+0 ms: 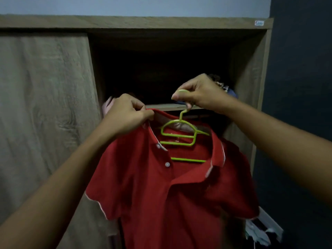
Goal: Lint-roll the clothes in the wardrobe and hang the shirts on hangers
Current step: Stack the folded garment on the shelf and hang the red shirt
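A wood-grain wardrobe (136, 21) fills the view in dim light — its sliding door (45, 105) covers the left half, while the right half stands open and black inside. A pale shelf (165, 106) crosses the opening. A small sticker (259, 23) sits at the top board's right end. Above is a pale wall (125, 5) — to the right, a dark wall (301, 87).

Red shirt (161, 203), hem beyond bottom edge.
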Demonstrator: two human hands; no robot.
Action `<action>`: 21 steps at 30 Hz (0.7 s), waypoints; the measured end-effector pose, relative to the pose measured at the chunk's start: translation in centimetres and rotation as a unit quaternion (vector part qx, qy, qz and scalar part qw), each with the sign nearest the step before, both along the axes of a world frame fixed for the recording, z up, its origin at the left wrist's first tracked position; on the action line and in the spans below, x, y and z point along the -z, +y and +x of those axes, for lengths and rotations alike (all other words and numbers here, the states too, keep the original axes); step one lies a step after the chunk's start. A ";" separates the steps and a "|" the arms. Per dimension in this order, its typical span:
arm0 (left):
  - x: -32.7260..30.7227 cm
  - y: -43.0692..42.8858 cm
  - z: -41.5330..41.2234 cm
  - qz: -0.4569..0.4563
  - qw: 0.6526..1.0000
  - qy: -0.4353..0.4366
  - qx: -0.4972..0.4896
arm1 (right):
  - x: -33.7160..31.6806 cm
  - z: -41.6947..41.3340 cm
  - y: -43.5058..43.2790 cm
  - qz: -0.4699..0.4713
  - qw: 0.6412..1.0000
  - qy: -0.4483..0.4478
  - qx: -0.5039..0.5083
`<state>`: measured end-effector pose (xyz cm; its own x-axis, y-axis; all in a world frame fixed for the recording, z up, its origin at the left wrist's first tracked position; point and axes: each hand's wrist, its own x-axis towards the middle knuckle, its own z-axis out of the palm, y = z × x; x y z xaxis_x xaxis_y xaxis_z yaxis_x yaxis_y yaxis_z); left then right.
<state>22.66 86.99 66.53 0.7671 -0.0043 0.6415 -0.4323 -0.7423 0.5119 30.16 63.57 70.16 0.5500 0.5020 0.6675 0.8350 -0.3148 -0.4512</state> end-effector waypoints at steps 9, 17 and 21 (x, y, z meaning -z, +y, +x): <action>0.5 0.4 -0.8 0.115 0.993 -0.004 0.025 | 0.2 -0.4 0.6 0.013 1.000 -0.025 -0.009; 2.8 0.6 1.4 0.210 0.976 0.008 0.050 | -0.1 -1.8 1.0 0.024 0.999 -0.039 -0.016; 4.6 1.0 2.6 0.195 0.978 0.018 0.070 | 0.9 -1.9 -0.5 0.014 1.000 0.013 -0.007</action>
<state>25.30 88.01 61.96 0.7634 -0.3504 0.5426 -0.5312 -0.8185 0.2189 28.29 63.10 69.28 0.5607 0.4913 0.6665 0.8269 -0.2898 -0.4820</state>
